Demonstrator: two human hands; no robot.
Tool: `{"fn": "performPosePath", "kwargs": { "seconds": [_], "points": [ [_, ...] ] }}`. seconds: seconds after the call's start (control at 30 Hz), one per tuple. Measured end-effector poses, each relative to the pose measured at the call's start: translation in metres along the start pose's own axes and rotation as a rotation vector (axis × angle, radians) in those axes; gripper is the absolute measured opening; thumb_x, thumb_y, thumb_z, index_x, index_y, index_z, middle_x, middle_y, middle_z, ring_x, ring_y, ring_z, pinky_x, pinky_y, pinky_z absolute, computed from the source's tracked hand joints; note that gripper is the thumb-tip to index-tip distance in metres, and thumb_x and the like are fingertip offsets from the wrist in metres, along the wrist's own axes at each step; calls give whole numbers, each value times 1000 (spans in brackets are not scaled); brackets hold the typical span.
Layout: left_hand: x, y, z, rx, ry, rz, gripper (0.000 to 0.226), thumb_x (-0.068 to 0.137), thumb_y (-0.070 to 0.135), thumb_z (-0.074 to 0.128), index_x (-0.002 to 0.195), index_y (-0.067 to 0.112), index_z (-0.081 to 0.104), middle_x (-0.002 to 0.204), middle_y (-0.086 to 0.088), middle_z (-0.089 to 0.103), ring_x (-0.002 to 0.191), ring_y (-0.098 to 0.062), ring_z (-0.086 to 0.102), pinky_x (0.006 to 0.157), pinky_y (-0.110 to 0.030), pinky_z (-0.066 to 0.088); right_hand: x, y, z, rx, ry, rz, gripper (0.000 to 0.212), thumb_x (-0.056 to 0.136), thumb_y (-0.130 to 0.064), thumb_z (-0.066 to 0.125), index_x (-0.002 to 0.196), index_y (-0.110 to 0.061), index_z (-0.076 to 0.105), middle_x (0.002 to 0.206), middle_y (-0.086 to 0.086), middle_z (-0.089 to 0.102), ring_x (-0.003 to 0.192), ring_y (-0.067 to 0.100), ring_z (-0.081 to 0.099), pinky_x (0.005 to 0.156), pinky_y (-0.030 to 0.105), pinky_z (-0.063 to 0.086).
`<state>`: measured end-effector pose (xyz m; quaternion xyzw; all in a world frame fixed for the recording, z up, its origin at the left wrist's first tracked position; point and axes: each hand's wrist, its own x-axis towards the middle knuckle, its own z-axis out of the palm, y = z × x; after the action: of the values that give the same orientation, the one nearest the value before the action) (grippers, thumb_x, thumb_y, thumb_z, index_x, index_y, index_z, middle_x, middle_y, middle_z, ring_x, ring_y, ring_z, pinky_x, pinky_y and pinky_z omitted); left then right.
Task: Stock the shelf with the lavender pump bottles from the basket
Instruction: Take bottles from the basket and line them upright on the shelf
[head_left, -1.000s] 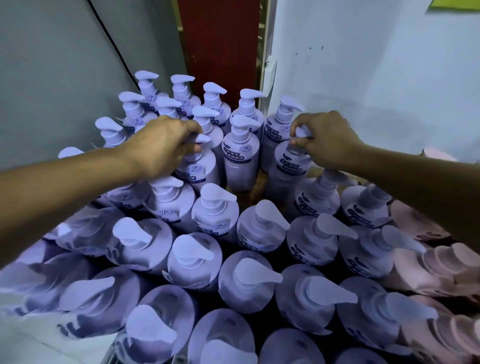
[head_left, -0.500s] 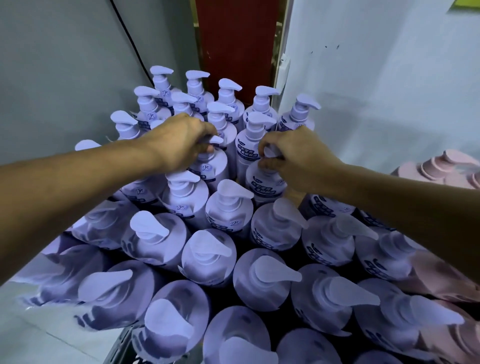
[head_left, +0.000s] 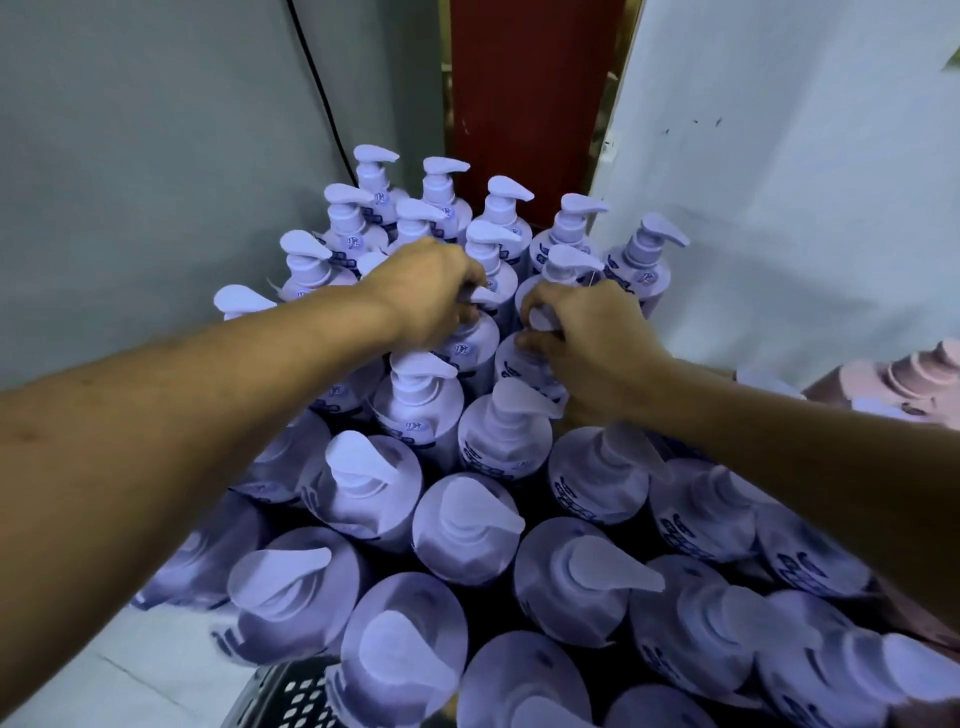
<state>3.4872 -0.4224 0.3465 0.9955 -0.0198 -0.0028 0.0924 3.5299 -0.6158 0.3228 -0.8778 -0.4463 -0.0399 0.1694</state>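
At far left a grey wall (head_left: 156, 156) carries a thin black cable (head_left: 317, 93) running down behind the stock. At the bottom edge shows the perforated rim of a black basket (head_left: 291, 696), with the nearest lavender pump bottles (head_left: 467, 525) standing upright over it, packed shoulder to shoulder back to the corner. The left hand (head_left: 426, 291) reaches in, fingers curled down, pinching the pump head of the first bottle (head_left: 467, 348) mid-pack. Just beside it the right hand (head_left: 587, 332) grips the pump head of the second bottle (head_left: 511, 366), fingers curled round it. A red panel (head_left: 524, 104) stands behind, then a white wall (head_left: 779, 182), and pink pump bottles (head_left: 909, 374) at far right.
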Motion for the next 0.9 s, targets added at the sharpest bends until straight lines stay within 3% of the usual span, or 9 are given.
{"fn": "performPosePath", "kwargs": {
  "seconds": [0.2, 0.33, 0.43, 0.53, 0.6, 0.67, 0.73, 0.8, 0.9],
  "points": [
    [0, 1, 2, -30, 30, -9, 24, 90, 25, 64, 108, 9, 66, 90, -12, 64, 86, -29, 54, 69, -32, 40, -3, 4, 0, 151, 64, 78, 16, 87, -29, 67, 95, -15, 64, 83, 5, 66, 75, 24, 60, 65, 32, 45],
    [1, 0, 5, -18, 42, -53, 26, 89, 28, 64, 107, 10, 65, 95, -12, 63, 90, -28, 52, 70, -32, 40, -5, 4, 5, 195, 47, 119, 17, 87, -30, 66, 97, -17, 61, 87, 4, 65, 79, 25, 60, 68, 34, 47],
    [2, -1, 8, -24, 57, -69, 26, 88, 30, 64, 105, 10, 65, 87, -8, 61, 84, -24, 45, 68, -31, 37, -7, 6, 2, 302, 51, 157, 34, 88, -42, 65, 112, -19, 59, 102, 2, 62, 86, 22, 59, 73, 33, 47],
    [0, -3, 9, -38, 71, -70, 22, 87, 31, 65, 101, 13, 65, 81, -5, 60, 83, -24, 47, 70, -34, 42, -3, 17, -9, 240, 295, 197, 37, 93, -50, 54, 110, -18, 57, 101, -2, 54, 85, 11, 52, 69, 21, 38],
    [-1, -3, 8, -50, 65, -74, 17, 87, 30, 66, 91, 14, 63, 76, -3, 58, 80, -24, 47, 69, -34, 43, 5, 35, -19, 80, 439, 243, 31, 94, -41, 54, 108, -13, 57, 106, 3, 52, 96, 17, 49, 76, 27, 41],
    [-1, -2, 7, -49, 50, -80, 17, 87, 29, 67, 85, 13, 61, 72, -3, 56, 76, -23, 45, 67, -33, 41, 16, 57, -27, -81, 345, 320, 37, 95, -32, 55, 125, -11, 52, 128, 11, 48, 116, 29, 44, 91, 41, 44],
    [0, -2, 6, -45, 43, -80, 17, 86, 29, 67, 91, 12, 65, 73, -4, 58, 77, -23, 47, 69, -34, 44, 25, 75, -27, -174, 123, 368, 47, 96, -27, 52, 140, -12, 43, 144, 12, 39, 130, 34, 36, 102, 45, 38],
    [0, -3, 6, -48, 47, -76, 19, 86, 29, 67, 96, 13, 67, 73, -3, 58, 78, -24, 49, 73, -36, 47, 29, 85, -24, -235, 43, 364, 45, 96, -25, 51, 138, -10, 47, 143, 13, 42, 130, 34, 38, 104, 42, 35],
    [0, -2, 7, -45, 52, -71, 21, 87, 30, 67, 97, 12, 67, 73, -4, 58, 79, -25, 49, 77, -38, 49, 33, 91, -28, -160, 105, 423, 44, 92, -22, 58, 134, -10, 50, 134, 16, 49, 122, 35, 46, 98, 40, 41]
  ]
}}
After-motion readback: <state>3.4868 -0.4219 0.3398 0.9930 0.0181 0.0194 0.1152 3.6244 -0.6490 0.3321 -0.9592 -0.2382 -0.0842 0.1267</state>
